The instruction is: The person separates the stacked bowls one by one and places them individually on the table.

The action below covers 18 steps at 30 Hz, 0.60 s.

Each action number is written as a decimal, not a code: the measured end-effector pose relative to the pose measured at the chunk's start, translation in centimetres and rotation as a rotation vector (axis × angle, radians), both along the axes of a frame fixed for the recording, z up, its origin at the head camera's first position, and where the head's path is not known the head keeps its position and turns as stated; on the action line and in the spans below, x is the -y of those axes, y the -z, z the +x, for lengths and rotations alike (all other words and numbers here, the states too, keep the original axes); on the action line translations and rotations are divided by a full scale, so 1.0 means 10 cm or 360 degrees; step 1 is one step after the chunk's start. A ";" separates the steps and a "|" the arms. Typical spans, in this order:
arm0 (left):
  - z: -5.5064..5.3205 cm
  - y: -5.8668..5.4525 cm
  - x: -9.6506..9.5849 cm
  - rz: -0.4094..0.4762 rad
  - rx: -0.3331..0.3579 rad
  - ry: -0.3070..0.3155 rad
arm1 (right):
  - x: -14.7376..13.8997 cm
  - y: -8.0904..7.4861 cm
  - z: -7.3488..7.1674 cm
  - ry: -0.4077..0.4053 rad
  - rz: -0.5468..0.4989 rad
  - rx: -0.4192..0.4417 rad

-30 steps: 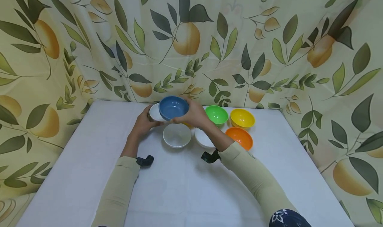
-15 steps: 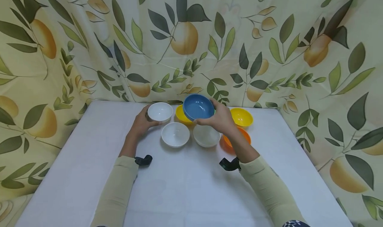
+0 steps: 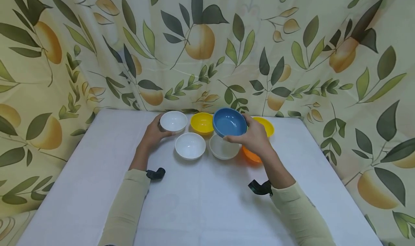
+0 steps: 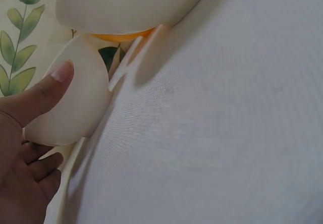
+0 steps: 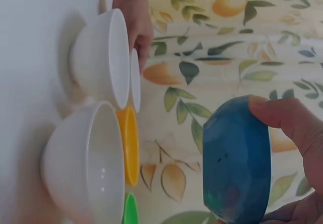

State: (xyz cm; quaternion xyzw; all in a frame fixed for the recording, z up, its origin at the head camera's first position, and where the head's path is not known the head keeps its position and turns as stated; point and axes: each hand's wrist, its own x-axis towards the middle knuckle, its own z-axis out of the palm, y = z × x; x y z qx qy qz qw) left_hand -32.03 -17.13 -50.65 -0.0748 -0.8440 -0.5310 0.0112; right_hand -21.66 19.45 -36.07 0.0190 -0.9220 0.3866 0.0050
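My right hand (image 3: 254,135) holds a blue bowl (image 3: 229,122) up over the bowls on the table, thumb at its near side and fingers on the far side. Seen by the right wrist camera, the blue bowl (image 5: 236,158) is well apart from the others. At the back left, my left hand (image 3: 154,133) grips a white bowl (image 3: 173,121) standing on the table. In the left wrist view the thumb lies against that white bowl's side (image 4: 75,95), with the fingers around its far side. A green bowl (image 5: 130,211) is hidden behind the blue one in the head view.
Two white bowls (image 3: 190,146) stand in the front row beside an orange bowl (image 3: 252,156), partly covered by my right hand. Behind them are a yellow bowl (image 3: 201,123) and another yellow bowl (image 3: 267,126). A patterned curtain (image 3: 207,73) hangs at the table's back edge.
My right hand has carried the blue bowl rightward, from beside the back-left white bowl to over the green bowl's place. My left hand has stayed at the white bowl.
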 end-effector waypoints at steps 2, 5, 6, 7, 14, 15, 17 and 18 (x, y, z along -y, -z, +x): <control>0.00 0.00 0.00 0.0004 -0.0019 0.0004 | -0.07 -0.01 0.04 0.0011 -0.0023 0.0003; -0.01 0.00 0.00 0.0000 -0.0028 0.0003 | -0.17 -0.04 0.11 0.0035 -0.0037 -0.0024; -0.01 -0.01 0.00 -0.0004 -0.0024 0.0002 | -0.21 -0.05 0.13 0.0044 -0.0031 -0.0040; -0.01 -0.01 0.00 -0.0009 -0.0021 0.0003 | -0.25 -0.05 0.15 0.0053 -0.0025 -0.0054; 0.00 0.00 0.00 -0.0006 0.0009 -0.0009 | -0.48 -0.02 0.28 0.0127 0.0063 -0.0087; 0.01 0.01 0.00 0.0000 0.0009 -0.0011 | -0.51 -0.01 0.29 0.0135 0.0066 -0.0089; 0.02 0.01 -0.01 0.0007 0.0010 -0.0016 | -0.58 0.02 0.32 0.0156 0.0073 -0.0103; 0.02 0.01 -0.01 0.0010 0.0013 -0.0018 | -0.61 0.02 0.34 0.0171 0.0071 -0.0106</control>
